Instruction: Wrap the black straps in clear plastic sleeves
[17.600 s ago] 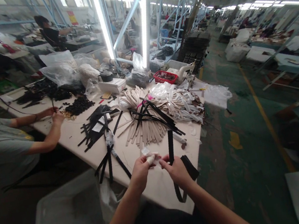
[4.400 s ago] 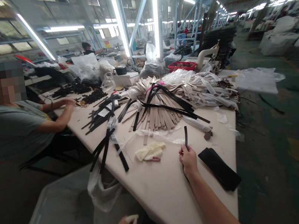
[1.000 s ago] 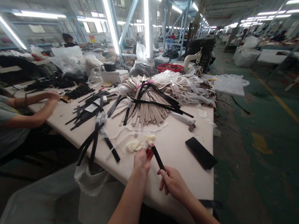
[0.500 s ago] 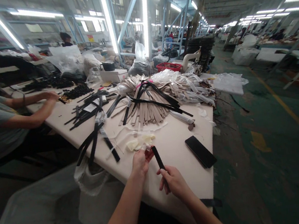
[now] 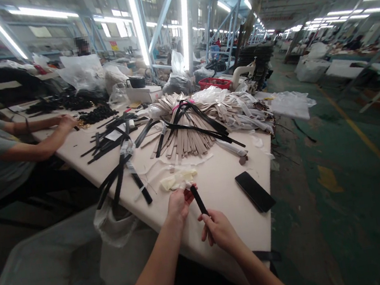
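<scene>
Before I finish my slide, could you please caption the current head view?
Right hand holds a black strap, left hand at its tip, over a worktable.

A pale table (image 5: 216, 174) spreads beneath the fingers (image 5: 208, 231); crumpled yellowish cloth (image 5: 171, 181) just beyond them; a black slab (image 5: 255, 192) to their right; fanned beige strips (image 5: 187, 145) farther ahead; bundled black strips (image 5: 119, 173) leftward.

Upright tube lights (image 5: 185, 24) glare white — the floor (image 5: 305, 225) dim, the edges stretched and blurred.
</scene>
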Available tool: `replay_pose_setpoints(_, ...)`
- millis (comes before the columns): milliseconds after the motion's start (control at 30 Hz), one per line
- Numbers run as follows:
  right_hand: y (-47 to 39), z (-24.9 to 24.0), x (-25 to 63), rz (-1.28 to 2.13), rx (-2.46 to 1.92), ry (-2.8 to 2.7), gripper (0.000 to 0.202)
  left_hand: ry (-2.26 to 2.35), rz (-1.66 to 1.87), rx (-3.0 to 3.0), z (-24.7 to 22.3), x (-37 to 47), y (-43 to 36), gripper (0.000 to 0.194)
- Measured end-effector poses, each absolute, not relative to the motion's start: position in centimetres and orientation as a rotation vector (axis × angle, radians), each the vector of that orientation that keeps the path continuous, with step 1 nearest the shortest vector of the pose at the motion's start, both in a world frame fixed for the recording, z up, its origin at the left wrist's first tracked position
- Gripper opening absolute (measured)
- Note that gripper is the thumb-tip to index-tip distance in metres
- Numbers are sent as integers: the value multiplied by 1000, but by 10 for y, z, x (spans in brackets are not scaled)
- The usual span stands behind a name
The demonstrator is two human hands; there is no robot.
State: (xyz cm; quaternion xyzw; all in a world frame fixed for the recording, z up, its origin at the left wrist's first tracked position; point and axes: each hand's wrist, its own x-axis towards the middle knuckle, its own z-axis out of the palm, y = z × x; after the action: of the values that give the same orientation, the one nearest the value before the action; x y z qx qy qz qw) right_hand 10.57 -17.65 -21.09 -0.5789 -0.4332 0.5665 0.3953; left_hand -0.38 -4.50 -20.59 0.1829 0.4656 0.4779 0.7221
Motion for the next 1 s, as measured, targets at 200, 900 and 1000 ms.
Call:
replay_pose_setpoints(200,-166,-210,107,1489,-1460,-1133,38,1022,973,576,-202,-3,-57,21)
replay_pose_setpoints(900,-142,-222,100,1667,-1370,-1126,57,1105,1071,660,-190,-28,-90,51)
replay_pose_setpoints(1000,-145,-231,101,1695,-1378,-1133,59,1122,1120,633,-192,-28,-91,49)
